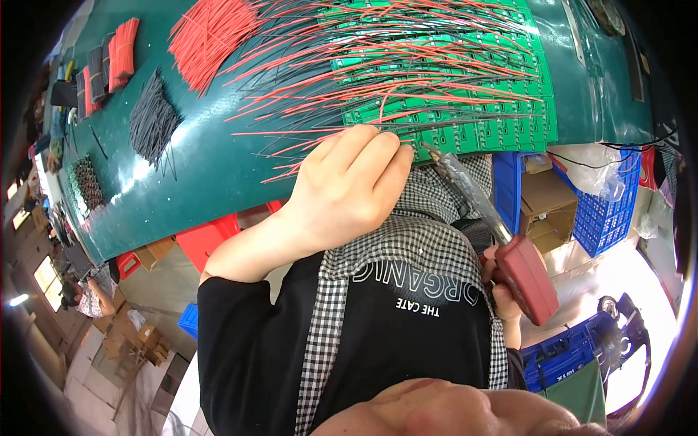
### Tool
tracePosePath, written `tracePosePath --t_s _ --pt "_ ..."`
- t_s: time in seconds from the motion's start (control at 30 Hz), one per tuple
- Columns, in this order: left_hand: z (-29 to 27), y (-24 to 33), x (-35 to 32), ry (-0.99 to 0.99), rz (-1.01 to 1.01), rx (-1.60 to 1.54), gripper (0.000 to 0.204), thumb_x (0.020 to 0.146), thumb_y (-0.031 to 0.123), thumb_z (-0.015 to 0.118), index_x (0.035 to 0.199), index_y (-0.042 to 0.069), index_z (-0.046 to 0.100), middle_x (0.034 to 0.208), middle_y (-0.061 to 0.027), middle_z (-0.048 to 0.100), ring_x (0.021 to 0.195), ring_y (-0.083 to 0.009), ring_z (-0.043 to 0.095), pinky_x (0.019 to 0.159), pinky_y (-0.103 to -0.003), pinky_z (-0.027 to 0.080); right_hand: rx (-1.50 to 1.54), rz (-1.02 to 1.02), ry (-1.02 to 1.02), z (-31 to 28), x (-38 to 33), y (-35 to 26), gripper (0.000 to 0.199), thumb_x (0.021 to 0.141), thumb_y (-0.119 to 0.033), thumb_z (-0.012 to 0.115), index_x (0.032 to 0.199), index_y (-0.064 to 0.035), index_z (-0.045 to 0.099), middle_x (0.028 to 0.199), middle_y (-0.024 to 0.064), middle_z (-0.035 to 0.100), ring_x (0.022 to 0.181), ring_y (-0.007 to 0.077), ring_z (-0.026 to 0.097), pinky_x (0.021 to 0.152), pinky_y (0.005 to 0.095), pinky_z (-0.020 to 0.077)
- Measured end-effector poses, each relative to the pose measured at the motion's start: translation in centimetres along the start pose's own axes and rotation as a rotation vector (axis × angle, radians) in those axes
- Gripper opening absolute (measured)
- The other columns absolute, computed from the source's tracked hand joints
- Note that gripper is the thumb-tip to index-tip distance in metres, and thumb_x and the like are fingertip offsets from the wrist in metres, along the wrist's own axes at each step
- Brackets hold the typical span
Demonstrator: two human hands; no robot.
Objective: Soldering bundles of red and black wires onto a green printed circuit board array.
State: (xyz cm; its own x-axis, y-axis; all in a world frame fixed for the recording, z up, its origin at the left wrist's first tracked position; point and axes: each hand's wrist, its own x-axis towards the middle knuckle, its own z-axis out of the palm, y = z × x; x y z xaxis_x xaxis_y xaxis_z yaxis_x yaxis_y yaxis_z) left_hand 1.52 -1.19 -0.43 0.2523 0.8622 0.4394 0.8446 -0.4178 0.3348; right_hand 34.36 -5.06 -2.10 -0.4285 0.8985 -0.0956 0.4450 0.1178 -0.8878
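My left hand is closed at the near edge of a sheet of green circuit boards. Its fingertips are mostly hidden, but a thin red wire rises from between the curled fingers. In my right hand is a soldering iron with a dark red handle and a long metal barrel. The iron's tip lies just right of my left fingers, at the boards' near edge. Many red and black wires lie in rows across the boards, their free ends spread to the left.
On the green table lie a red wire pile, a black wire pile and bundled wires. Below the right edge stand a blue crate and a cardboard box. Another person is far left.
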Motion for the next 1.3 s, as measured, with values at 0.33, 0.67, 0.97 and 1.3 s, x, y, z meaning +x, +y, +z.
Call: tracePosePath --t_s 0.33,0.67,0.97,1.3 --pt "-1.2 -0.1 -0.5 -0.089 0.002 0.012 0.028 0.064 0.005 0.065 0.091 -0.001 0.065 0.085 -0.0079 0.058 0.072 -0.0218 0.060 0.057 -0.030 0.049 0.277 0.085 -0.005 0.9 1.2 -1.7 0.070 0.077 -0.050 0.073 0.116 0.0039 0.051 0.085 0.0102 0.064 0.062 0.0179 0.059 0.064 0.0319 0.0486" --pt "-5.7 -5.3 -0.7 0.286 -0.079 0.260 0.015 0.076 0.001 0.066 0.090 0.003 0.066 0.079 -0.0063 0.063 0.067 -0.0212 0.061 0.058 -0.030 0.048 0.413 0.098 0.309 2.0 1.8 -2.7 0.074 0.079 -0.060 0.064 0.112 0.0058 0.050 0.098 0.0122 0.057 0.055 0.0135 0.050 0.052 0.0272 0.0372" --pt "-7.4 -19.4 0.4 -0.166 -0.679 0.622 0.054 0.077 0.052 0.068 0.084 -0.001 0.065 0.091 -0.0155 0.065 0.089 -0.0319 0.062 0.078 -0.042 0.051 0.471 0.061 0.289 1.8 2.1 -2.8 0.070 0.081 -0.054 0.066 0.115 0.0053 0.050 0.106 0.0127 0.056 0.056 0.0140 0.051 0.052 0.0272 0.0369" --pt "-7.8 -21.0 1.5 -0.087 -0.668 0.272 0.019 0.074 0.019 0.072 0.087 0.004 0.072 0.083 -0.0118 0.069 0.078 -0.0264 0.067 0.073 -0.035 0.052 0.512 0.079 0.319 2.1 2.1 -2.5 0.071 0.081 -0.045 0.067 0.126 0.0028 0.042 0.104 0.0155 0.055 0.057 0.0150 0.051 0.051 0.0267 0.0417"
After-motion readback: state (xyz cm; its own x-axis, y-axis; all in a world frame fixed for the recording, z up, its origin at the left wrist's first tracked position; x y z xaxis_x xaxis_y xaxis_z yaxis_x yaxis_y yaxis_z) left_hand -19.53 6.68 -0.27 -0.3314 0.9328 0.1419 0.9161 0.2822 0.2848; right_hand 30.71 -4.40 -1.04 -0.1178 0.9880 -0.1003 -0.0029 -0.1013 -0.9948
